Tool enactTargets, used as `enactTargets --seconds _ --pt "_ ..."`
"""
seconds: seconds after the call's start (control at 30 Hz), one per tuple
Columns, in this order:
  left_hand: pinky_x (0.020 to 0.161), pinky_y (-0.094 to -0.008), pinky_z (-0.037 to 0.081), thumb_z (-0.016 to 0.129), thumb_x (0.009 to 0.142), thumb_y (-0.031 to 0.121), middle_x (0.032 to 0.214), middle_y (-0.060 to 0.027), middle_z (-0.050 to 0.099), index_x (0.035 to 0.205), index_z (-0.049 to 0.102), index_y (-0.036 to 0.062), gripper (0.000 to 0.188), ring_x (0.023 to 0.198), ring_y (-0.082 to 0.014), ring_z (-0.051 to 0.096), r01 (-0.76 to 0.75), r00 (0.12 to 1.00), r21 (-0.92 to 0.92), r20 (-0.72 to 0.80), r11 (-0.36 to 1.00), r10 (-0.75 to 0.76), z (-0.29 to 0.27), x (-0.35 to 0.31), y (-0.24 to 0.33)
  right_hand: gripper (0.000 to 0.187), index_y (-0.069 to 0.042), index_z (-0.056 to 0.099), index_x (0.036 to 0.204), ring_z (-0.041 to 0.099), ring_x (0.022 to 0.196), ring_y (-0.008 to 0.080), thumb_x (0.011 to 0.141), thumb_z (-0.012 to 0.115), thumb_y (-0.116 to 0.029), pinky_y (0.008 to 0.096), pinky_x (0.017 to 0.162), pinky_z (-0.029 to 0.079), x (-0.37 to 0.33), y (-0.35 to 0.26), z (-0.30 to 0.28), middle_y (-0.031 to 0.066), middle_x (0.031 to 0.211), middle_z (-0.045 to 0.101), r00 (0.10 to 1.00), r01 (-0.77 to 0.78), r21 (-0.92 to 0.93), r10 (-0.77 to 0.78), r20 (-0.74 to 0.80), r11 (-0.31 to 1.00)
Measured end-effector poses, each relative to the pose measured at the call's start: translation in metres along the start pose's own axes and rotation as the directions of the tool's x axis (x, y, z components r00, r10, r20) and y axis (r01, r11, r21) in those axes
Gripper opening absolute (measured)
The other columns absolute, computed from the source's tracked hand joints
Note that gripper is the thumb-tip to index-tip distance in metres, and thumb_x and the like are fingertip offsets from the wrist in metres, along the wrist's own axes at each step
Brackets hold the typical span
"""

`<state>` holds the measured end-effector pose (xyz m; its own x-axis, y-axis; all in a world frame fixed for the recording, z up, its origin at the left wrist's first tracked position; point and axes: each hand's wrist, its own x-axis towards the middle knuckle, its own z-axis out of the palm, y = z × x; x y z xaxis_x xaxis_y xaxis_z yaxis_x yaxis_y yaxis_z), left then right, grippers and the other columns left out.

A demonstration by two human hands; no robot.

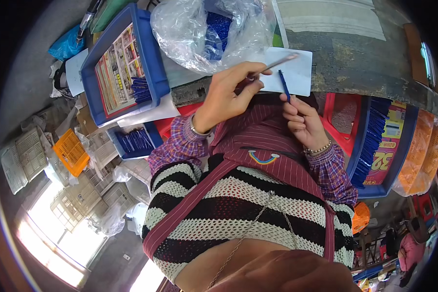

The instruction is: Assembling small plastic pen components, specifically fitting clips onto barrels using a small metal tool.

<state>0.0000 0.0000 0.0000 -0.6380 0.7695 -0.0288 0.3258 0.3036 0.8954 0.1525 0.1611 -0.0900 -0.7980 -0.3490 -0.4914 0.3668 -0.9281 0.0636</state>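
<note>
My left hand [231, 93] is closed around a slim, silvery tool [277, 62]. Its tip points right and is smeared by motion, so I cannot make out its kind. The tool reaches over a white sheet of paper [302, 73] at the bench's near edge. Between thumb and fingers of my right hand [304, 120] is a thin, dark blue stick-like piece [284, 85], its far end pointing up over the paper. The tool and the blue piece are apart. Just beyond my left hand, an open clear plastic bag [180, 36] holds many small blue pieces [218, 30].
A blue tray [156, 58] with printed paper and a bundle of blue pieces stands left, a smaller blue tray [155, 135] below it. To the right is another blue tray [403, 151] with blue pieces, beside orange bagged items [423, 151]. The worn grey bench [355, 63] spans the far side.
</note>
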Motion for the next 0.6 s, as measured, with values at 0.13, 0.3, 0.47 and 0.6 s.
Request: enactTargets --seconds 0.13,0.3,0.47,0.6 --pt "0.065 -0.0323 0.048 0.064 0.075 0.001 0.086 -0.0117 0.062 0.106 0.060 0.0060 0.032 0.073 -0.0235 0.062 -0.019 0.999 0.231 0.042 0.973 0.009 -0.018 -0.010 0.004 0.025 0.002 0.047 0.113 0.032 0.053 0.0030 0.099 0.041 -0.017 0.0142 0.039 0.029 0.001 0.001 -0.002 -0.0008 0.073 0.040 0.997 -0.057 0.245 0.040 0.072 0.968" --pt "0.060 -0.0302 0.047 0.064 0.073 -0.003 0.083 -0.0106 0.062 0.107 0.063 0.0070 0.035 0.067 -0.0232 0.061 -0.083 0.983 0.430 0.185 0.899 0.002 -0.040 -0.020 0.007 0.024 0.002 0.048 0.112 0.031 0.053 0.0032 0.099 0.040 -0.017 0.0141 0.039 0.029 0.001 0.001 -0.002 -0.0006 0.073 0.040 0.995 -0.076 0.284 0.053 0.090 0.956" --pt "0.059 -0.0321 0.048 0.065 0.073 0.001 0.084 -0.0077 0.064 0.108 0.064 0.0117 0.037 0.069 -0.0240 0.062 -0.115 0.977 0.506 0.213 0.855 0.006 -0.043 -0.021 0.006 0.024 0.002 0.048 0.113 0.031 0.053 0.0032 0.099 0.041 -0.017 0.0142 0.039 0.029 0.000 0.001 -0.002 -0.0005 0.073 0.041 0.995 -0.073 0.273 0.051 0.087 0.959" --pt "0.060 -0.0312 0.048 0.064 0.073 0.000 0.086 -0.0088 0.065 0.108 0.064 0.0097 0.037 0.068 -0.0242 0.062 -0.098 0.978 0.482 0.207 0.870 -0.004 -0.041 -0.020 0.003 0.024 0.002 0.048 0.113 0.032 0.053 0.0031 0.099 0.041 -0.016 0.0143 0.039 0.028 0.000 0.000 0.000 -0.0005 0.074 0.042 0.996 -0.070 0.256 0.052 0.078 0.964"
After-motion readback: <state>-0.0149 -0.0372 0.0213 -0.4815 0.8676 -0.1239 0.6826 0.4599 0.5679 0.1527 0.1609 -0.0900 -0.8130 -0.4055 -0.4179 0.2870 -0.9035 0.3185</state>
